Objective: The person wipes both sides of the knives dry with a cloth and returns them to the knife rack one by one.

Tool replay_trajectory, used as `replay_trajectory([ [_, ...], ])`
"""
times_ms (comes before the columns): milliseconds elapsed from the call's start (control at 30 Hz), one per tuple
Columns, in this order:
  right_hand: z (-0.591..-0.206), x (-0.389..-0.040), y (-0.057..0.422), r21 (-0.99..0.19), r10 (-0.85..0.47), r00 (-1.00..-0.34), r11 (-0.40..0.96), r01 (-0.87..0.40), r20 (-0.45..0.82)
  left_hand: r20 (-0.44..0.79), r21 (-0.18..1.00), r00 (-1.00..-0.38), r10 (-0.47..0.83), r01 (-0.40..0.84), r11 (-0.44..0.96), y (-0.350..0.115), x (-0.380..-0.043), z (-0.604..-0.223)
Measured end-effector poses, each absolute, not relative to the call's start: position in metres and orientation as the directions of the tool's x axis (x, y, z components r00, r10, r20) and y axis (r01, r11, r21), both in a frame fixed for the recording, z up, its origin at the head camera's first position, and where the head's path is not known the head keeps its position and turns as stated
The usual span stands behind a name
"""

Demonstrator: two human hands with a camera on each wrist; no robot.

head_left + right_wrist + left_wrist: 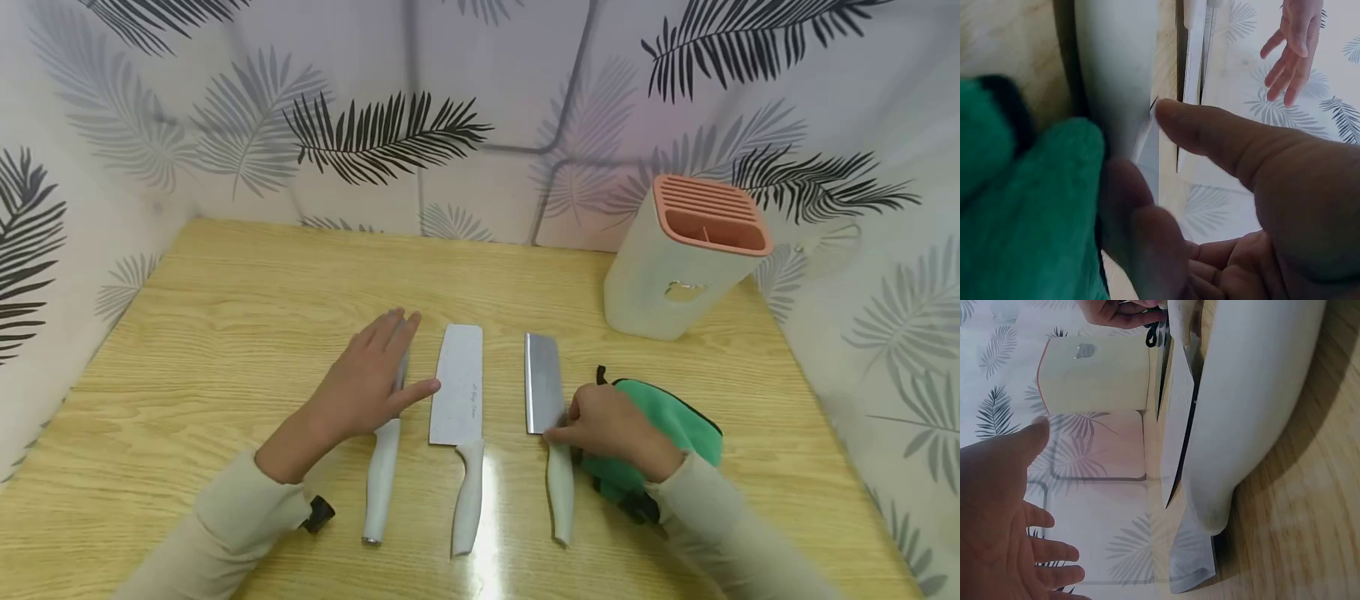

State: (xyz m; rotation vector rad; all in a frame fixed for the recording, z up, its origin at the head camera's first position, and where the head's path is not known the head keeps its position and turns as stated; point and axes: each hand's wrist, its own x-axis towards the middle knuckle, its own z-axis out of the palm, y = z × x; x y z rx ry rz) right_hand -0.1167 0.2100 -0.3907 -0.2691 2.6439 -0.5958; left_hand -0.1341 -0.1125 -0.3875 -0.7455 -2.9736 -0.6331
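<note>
Three white-handled knives lie in a row with blades pointing away. My left hand [363, 379], fingers extended, hovers over the left knife [382, 479] and hides most of its blade; the left wrist view shows a gap between palm and handle. The middle knife, a broad-bladed one [457, 383], lies just right of my left thumb. At the right cleaver [545, 383], my right hand [611, 425] pinches the top of the handle, thumb on one side and fingers on the other [1129, 194]. A green cloth [678, 417] with black edging lies under and beside my right hand.
A pale knife block [667, 275] with a slotted orange top stands at the back right of the wooden table [247, 292]. Leaf-patterned sheeting [480, 92] rises behind the table and along both sides. Near my left sleeve is a small black object [319, 514].
</note>
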Motion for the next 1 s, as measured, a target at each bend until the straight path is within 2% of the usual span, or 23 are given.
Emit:
replay_trajectory([
  [167,-0.393,-0.114,0.205,-0.448,-0.236,-0.896,0.893,-0.048,-0.375,0.09,0.422,-0.879,0.468,0.459,0.782,-0.11,-0.131,-0.389],
  [433,-0.395,-0.117,0.204,-0.449,-0.21,-0.896,0.893,-0.013,-0.391,0.104,0.406,-0.872,0.479,0.477,0.779,-0.106,-0.129,-0.39],
  [1000,-0.398,-0.123,0.215,-0.524,-0.237,-0.869,0.851,0.03,-0.435,0.103,0.391,-0.859,0.502,0.499,0.773,-0.101,-0.132,-0.391],
])
